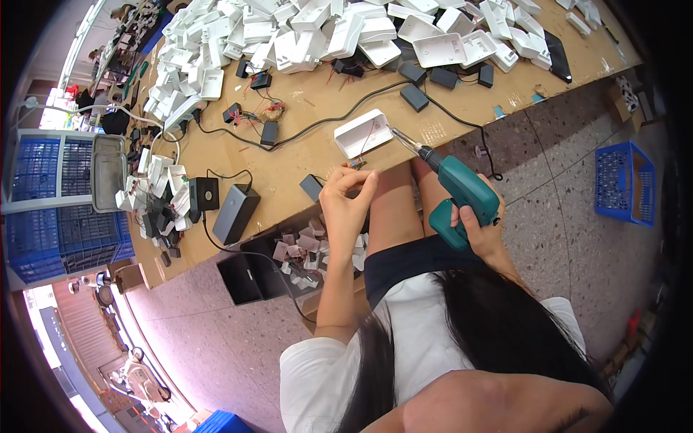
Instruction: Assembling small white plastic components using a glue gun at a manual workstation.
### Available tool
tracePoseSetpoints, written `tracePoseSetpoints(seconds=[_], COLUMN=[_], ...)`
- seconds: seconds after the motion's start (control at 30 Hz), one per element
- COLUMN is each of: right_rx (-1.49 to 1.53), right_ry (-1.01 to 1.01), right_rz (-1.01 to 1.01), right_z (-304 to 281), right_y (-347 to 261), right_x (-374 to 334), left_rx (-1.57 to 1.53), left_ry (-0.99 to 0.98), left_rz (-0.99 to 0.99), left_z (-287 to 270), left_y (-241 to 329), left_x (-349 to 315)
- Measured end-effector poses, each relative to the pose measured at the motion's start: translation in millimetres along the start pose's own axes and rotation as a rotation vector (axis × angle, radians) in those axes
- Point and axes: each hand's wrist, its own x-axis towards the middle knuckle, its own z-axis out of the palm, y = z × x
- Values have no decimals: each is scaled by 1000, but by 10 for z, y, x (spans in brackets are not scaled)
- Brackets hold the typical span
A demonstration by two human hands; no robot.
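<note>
Tabletop (pixel 296 162) bare left of the open white plastic casing (pixel 361 136), which sits near the front edge; black cable (pixel 310 135) runs behind, heap of white casings (pixel 289 32) crowds the far side. Right hand (pixel 487 234) grips green power screwdriver (pixel 462 184), tip by casing's right end. Left hand (pixel 346 202) just nearer the body than casing, thumb and forefinger pressed together; can't tell if pinching anything.

Free tabletop (pixel 307 160) beside casing (pixel 355 135) (cord (pixel 303 135) beyond)
</note>
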Motion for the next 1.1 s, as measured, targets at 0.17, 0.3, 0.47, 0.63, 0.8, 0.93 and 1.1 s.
tracePoseSetpoints(seconds=[0.17, 0.3, 0.47, 0.63, 0.8, 0.93, 1.1], right_rx=[164, 259, 356, 272, 340, 239, 112], right_ry=[104, 112, 116, 77, 88, 69, 48], right_rz=[82, 123, 197, 208, 222, 199, 174], right_z=[70, 79, 62, 38, 59, 73, 126], right_y=[-78, -118, -117, -130, -127, -123, -160], right_x=[-16, -16, -32, -35, 7, 52, 146], left_rx=[11, -198, -271, -115, 380, 535, 738], left_ry=[-35, 45, 57, 108, 348, 370, 516], left_rz=[-14, 120, 21, 75, 361, 455, 470], left_z=[55, 186, 171, 200, 307, 398, 545], left_y=[-46, -2, 27, 50, 46, -13, -46], left_x=[21, 19, 59, 116, 232, 367, 416])
